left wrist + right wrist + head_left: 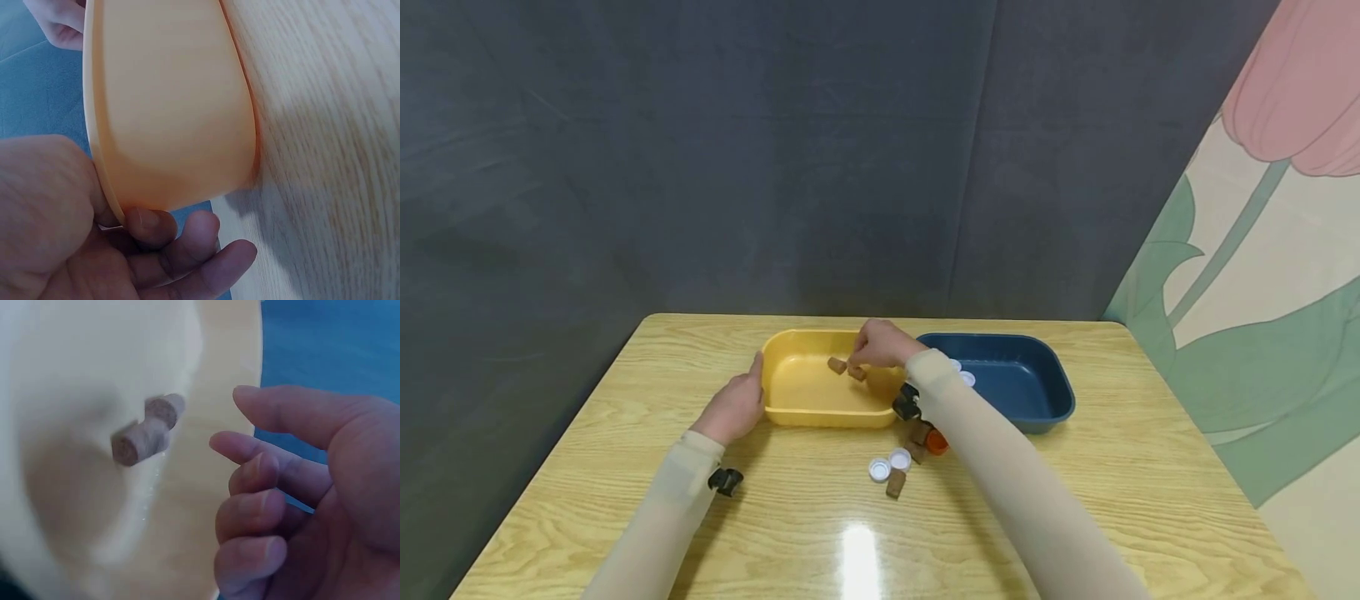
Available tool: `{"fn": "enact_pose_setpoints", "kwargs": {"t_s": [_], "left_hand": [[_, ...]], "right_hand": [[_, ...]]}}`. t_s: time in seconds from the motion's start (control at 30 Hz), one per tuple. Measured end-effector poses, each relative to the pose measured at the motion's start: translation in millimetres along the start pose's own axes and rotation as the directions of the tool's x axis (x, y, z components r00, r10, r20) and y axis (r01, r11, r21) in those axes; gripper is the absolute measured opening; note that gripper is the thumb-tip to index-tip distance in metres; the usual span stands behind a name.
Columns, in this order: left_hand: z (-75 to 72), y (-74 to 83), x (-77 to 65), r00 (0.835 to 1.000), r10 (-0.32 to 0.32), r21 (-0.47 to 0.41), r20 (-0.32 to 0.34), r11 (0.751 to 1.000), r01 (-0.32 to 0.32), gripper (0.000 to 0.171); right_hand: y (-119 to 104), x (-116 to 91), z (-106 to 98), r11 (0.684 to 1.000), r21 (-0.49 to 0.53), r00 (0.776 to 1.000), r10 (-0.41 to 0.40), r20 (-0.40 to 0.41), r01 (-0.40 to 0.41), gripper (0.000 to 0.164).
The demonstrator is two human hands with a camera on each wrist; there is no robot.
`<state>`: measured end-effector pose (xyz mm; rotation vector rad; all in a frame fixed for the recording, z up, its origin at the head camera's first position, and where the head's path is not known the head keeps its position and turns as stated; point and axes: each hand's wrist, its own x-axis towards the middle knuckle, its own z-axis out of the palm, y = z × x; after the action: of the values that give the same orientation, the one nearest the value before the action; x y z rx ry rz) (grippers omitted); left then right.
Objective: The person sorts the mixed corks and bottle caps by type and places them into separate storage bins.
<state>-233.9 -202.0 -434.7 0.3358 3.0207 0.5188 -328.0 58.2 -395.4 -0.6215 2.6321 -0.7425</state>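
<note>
My left hand (739,404) grips the left end of a yellow tray (831,419), thumb over the rim and fingers against the outer wall, as the left wrist view shows. Above the tray's right half hovers my right hand (883,343), its thumb and index finger apart with nothing between them. Two brown corks (140,444) lie end to end on the tray's floor, a little way from the right fingertips. In the head view one cork (837,365) sits just left of the right hand.
A dark blue tray (1060,392) stands to the right, with white bottle caps (967,379) at its left end, partly behind the right sleeve. In front of the trays lie more corks (896,483), two white caps (879,470) and an orange cap (936,442).
</note>
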Motion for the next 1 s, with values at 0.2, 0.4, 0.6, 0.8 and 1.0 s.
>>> {"fn": "enact_pose_setpoints", "kwargs": {"t_s": [0.2,0.4,0.6,0.8,1.0], "left_hand": [[-1.1,0.7,0.7,1.0,0.01,0.005,-0.001,1.0,-0.01,0.06],[-2.6,0.9,1.1,1.0,0.015,0.015,0.0,1.0,-0.015,0.061],[-2.6,0.2,1.6,1.0,0.007,0.004,0.007,1.0,-0.007,0.061],[-0.8,-0.6,1.8,1.0,0.001,-0.003,0.013,1.0,-0.001,0.06],[-1.8,0.6,1.4,1.0,0.012,0.003,-0.005,1.0,-0.012,0.06]], "right_hand": [[0,-30,-3,0.991,0.013,0.991,-0.131,-0.026,0.132,0.012],[0,-65,0,0.973,0.068,0.975,-0.22,-0.034,0.222,0.018],[5,-101,10,0.952,0.072,0.955,-0.297,-0.014,0.297,0.017],[17,-129,27,0.945,0.041,0.945,-0.325,-0.027,0.325,0.019],[31,-141,42,0.958,0.03,0.958,-0.287,0.006,0.287,0.038]]}}
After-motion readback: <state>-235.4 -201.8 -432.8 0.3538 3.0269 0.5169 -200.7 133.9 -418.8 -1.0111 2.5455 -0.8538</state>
